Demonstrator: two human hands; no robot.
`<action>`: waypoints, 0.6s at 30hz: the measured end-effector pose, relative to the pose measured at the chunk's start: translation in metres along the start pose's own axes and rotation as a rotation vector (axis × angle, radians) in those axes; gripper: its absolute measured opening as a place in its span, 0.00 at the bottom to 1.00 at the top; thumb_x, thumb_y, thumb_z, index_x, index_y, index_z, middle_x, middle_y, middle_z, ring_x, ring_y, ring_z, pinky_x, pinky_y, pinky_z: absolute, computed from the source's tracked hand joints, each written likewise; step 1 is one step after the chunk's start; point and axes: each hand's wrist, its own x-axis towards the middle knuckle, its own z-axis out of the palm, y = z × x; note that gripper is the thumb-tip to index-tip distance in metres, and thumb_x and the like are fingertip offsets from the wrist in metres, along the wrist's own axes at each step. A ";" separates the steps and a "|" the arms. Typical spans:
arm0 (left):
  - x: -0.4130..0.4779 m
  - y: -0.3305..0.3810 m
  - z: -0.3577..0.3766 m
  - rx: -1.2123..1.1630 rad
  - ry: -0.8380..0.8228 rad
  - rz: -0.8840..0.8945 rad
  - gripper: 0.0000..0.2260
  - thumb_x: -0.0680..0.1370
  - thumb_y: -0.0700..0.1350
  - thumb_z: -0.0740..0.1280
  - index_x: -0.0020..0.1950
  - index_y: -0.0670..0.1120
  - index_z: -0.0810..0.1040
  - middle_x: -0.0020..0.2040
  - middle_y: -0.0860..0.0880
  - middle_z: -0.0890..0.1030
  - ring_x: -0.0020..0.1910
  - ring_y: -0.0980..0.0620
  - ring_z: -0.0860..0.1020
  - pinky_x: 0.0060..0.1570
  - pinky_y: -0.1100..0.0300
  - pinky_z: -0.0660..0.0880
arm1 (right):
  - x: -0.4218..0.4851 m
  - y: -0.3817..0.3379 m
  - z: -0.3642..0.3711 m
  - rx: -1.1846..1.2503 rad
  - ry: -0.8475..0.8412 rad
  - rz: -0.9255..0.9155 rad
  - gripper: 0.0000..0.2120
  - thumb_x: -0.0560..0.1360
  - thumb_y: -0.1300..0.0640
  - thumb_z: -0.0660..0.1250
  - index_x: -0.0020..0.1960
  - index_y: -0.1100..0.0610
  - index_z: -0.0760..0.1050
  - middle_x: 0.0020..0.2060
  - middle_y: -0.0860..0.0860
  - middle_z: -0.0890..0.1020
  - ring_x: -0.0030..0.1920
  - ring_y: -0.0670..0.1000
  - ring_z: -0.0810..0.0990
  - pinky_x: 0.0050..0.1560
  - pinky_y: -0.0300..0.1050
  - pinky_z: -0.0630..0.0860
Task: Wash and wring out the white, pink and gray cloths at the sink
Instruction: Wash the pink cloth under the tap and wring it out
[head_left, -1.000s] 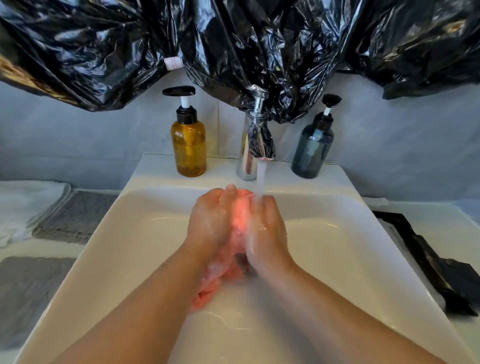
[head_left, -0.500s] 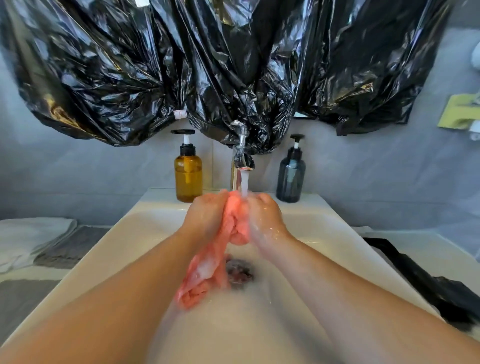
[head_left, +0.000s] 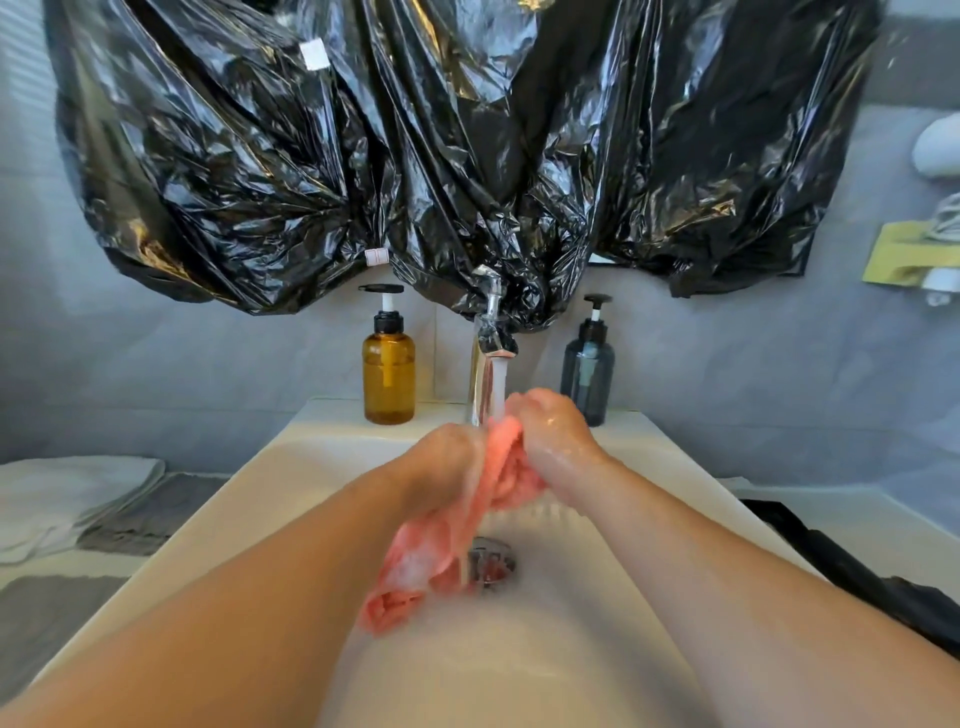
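We see both hands meeting over the middle of the white sink (head_left: 249, 499), just under the faucet (head_left: 485, 364) that stands at twelve o'clock on the basin's back ledge. The left hand (head_left: 447, 462) and the right hand (head_left: 553, 436) each grip the pink cloth (head_left: 415, 566), which is bunched between them. The right hand sits a little higher and further back than the left. A stream of water (head_left: 500, 389) falls from the spout onto the top of the cloth where the hands come together. The cloth's free end hangs down toward seven o'clock, close above the basin floor and just left of the metal drain (head_left: 491, 561). It carries pale patches that we take to be suds, though motion blur keeps us from being sure. An amber pump bottle (head_left: 388, 374) stands at eleven o'clock on the ledge and a dark pump bottle (head_left: 588, 374) at one o'clock. Off the sink at nine o'clock, on the counter, a folded white cloth (head_left: 67, 493) lies beside a gray cloth (head_left: 150, 509). Crumpled black plastic sheeting (head_left: 415, 156) hangs on the wall above, its lower edge touching the faucet's top.
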 end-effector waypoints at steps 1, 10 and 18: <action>-0.006 0.000 -0.007 -0.154 -0.101 -0.063 0.16 0.83 0.56 0.63 0.55 0.43 0.80 0.45 0.44 0.83 0.47 0.45 0.83 0.45 0.56 0.81 | 0.002 -0.006 -0.002 0.099 0.029 0.015 0.10 0.81 0.53 0.61 0.44 0.53 0.78 0.41 0.55 0.83 0.44 0.56 0.82 0.43 0.48 0.78; -0.008 -0.012 -0.038 -0.419 0.322 -0.329 0.09 0.72 0.39 0.68 0.52 0.40 0.78 0.43 0.41 0.82 0.40 0.42 0.81 0.39 0.57 0.76 | 0.002 -0.017 -0.026 0.520 -0.082 0.243 0.09 0.74 0.67 0.58 0.38 0.60 0.73 0.32 0.56 0.81 0.29 0.54 0.78 0.31 0.42 0.74; -0.004 -0.018 -0.035 -0.260 0.500 -0.197 0.07 0.77 0.39 0.64 0.53 0.44 0.80 0.46 0.42 0.82 0.49 0.44 0.81 0.45 0.53 0.79 | -0.022 -0.015 0.006 0.414 -0.442 0.474 0.20 0.84 0.56 0.48 0.56 0.61 0.78 0.40 0.60 0.87 0.51 0.61 0.82 0.55 0.62 0.76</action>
